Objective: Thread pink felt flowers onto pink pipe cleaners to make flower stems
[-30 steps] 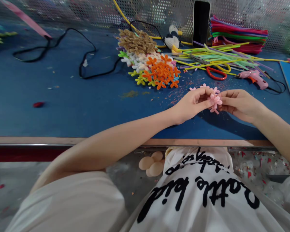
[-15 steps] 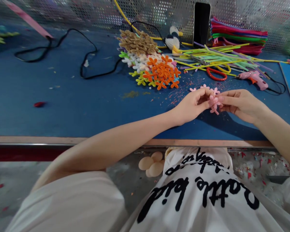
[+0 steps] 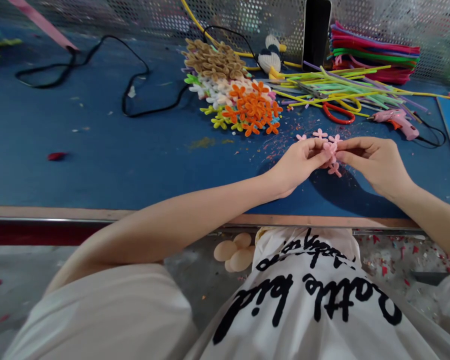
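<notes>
Between my two hands is a pink pipe-cleaner flower [image 3: 329,149], held just above the blue tabletop. My left hand [image 3: 303,159] pinches it from the left with thumb and fingers. From the other side my right hand [image 3: 371,157] has its thumb and forefinger closed on the flower's edge. Below it another pink flower [image 3: 335,170] shows, and I cannot tell if it lies on the table or is joined. Several more pink flowers [image 3: 320,134] lie just beyond my fingers.
Behind my left hand is a heap of orange flowers [image 3: 253,107] with brown flowers [image 3: 213,60] beyond. Loose pipe cleaners [image 3: 345,85], red-handled scissors [image 3: 338,115] and a pink glue gun [image 3: 397,122] lie at the right. A black phone [image 3: 317,32] leans on the perforated metal screen [image 3: 135,20].
Both hands still hold the flower, which has turned slightly. My right hand's fingers have shifted into a narrower pinch at its edge. The view has tilted a little.
</notes>
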Demonstrator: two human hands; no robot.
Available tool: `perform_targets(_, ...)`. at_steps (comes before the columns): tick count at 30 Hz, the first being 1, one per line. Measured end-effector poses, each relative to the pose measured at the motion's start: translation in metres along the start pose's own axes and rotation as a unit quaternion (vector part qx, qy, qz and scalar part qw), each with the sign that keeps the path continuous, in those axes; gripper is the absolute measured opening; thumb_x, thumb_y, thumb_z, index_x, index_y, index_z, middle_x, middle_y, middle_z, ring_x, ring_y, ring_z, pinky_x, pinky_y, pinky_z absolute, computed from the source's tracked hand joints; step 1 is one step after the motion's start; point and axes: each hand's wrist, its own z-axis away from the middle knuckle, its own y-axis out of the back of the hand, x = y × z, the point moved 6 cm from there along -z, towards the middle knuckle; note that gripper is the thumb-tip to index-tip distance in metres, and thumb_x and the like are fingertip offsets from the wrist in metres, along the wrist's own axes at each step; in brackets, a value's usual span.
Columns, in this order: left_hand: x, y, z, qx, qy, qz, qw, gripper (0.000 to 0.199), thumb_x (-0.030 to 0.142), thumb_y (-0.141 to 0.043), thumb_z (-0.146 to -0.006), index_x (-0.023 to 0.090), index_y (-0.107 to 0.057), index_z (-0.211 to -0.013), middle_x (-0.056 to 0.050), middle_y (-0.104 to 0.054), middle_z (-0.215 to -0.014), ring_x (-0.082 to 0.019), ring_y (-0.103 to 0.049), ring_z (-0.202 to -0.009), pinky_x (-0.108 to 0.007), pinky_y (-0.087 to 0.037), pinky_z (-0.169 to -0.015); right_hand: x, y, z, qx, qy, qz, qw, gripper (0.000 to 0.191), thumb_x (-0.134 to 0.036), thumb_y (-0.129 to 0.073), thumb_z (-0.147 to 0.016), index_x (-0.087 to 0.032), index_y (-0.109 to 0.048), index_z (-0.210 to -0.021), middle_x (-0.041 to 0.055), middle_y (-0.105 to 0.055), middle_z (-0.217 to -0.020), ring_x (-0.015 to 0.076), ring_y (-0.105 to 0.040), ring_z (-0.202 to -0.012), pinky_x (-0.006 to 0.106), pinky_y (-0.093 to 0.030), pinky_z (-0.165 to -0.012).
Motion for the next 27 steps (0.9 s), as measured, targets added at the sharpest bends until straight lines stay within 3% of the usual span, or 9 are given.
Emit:
perform_targets(10,-0.003,0.000,0.001,-0.012,0.055,0.077,0.995,0.040,0.042,-0.091,-0.076,0.014,-0.065,-0.087,0.001,-0.068,-0.083,-0.011,-0.067,-0.078,-0.033,-0.056,-0.092,-0.015,0.002,0.003,0.014,0.092,0.112,0.989,0.015,-0.030,-0.077,-0.087,-0.024,-0.084,-0.100,0.0037,-0.082,-0.100,0.0221,-0.076,-0.087,0.038,-0.063,-0.081)
perform_targets(15,0.002,0.000,0.003,0.001,0.048,0.078,0.996,0.039,0.041,-0.089,-0.079,0.017,-0.062,-0.093,0.003,-0.070,-0.088,-0.010,-0.067,-0.081,-0.030,-0.056,-0.089,-0.025,0.003,0.004,0.014,0.147,0.144,0.978,0.014,-0.033,-0.072,-0.093,-0.029,-0.085,-0.098,0.0026,-0.081,-0.101,0.0233,-0.074,-0.095,0.039,-0.060,-0.087)
perform_targets(19,0.007,-0.003,0.003,-0.013,0.030,0.076,0.997,0.044,0.043,-0.091,-0.076,0.019,-0.060,-0.095,0.004,-0.071,-0.088,-0.009,-0.066,-0.078,-0.027,-0.055,-0.080,-0.021,-0.001,0.002,-0.021,0.148,0.091,0.985,0.018,-0.043,-0.079,-0.089,-0.028,-0.084,-0.098,0.0043,-0.079,-0.104,0.0211,-0.072,-0.087,0.036,-0.059,-0.078)
perform_targets(22,0.009,-0.003,0.002,-0.016,-0.006,0.065,0.998,0.045,0.045,-0.092,-0.074,0.018,-0.060,-0.092,0.004,-0.071,-0.087,-0.008,-0.066,-0.077,-0.026,-0.055,-0.078,-0.019,0.002,0.001,0.006,0.158,0.066,0.985,0.024,-0.047,-0.082,-0.086,-0.026,-0.083,-0.096,0.0049,-0.078,-0.098,0.0202,-0.070,-0.084,0.035,-0.058,-0.076)
perform_targets(27,0.008,-0.001,0.003,-0.005,-0.007,0.043,0.999,0.037,0.033,-0.092,-0.074,0.016,-0.066,-0.094,0.002,-0.072,-0.085,-0.010,-0.069,-0.078,-0.029,-0.058,-0.083,-0.031,0.002,0.009,0.008,0.233,0.168,0.958,0.009,-0.038,-0.078,-0.091,-0.031,-0.083,-0.092,0.0054,-0.076,-0.097,0.0218,-0.069,-0.089,0.038,-0.055,-0.085)
